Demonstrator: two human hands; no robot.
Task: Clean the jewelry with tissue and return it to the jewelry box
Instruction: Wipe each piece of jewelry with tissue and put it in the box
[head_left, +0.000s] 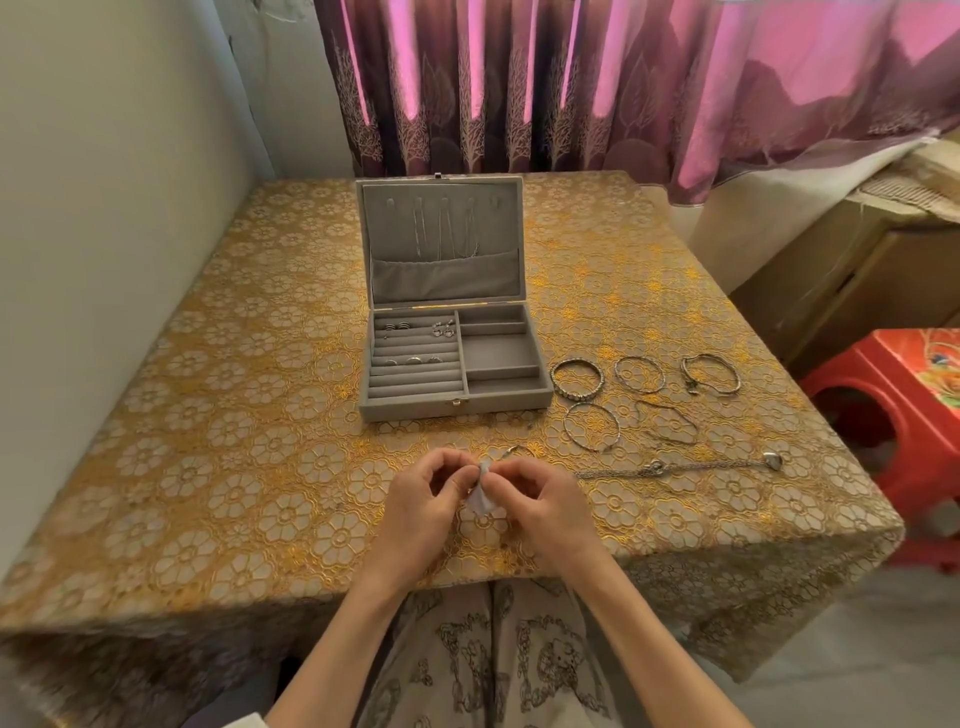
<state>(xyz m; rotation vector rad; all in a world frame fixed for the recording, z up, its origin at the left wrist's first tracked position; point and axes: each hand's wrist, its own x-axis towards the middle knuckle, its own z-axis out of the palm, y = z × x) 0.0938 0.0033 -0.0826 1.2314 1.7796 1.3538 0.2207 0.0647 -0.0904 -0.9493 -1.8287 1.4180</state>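
Observation:
A grey jewelry box (452, 405) stands open at the table's middle, with rings and earrings in its left slots and thin chains hanging in the lid. Near the front edge, my left hand (426, 499) and my right hand (540, 499) meet over a small white tissue (480, 496). Both hands pinch it with curled fingers. A thin silver bangle (511, 449) curves out from the tissue just above my right fingers. Several bracelets, such as a beaded one (576, 378), lie right of the box. A long necklace (675, 467) lies further forward.
The table wears a gold floral cloth (234, 467). A wall runs along its left side and purple curtains (571, 78) hang behind it. A red plastic stool (893, 415) and cardboard boxes (852, 270) stand to the right. My patterned lap is below the table edge.

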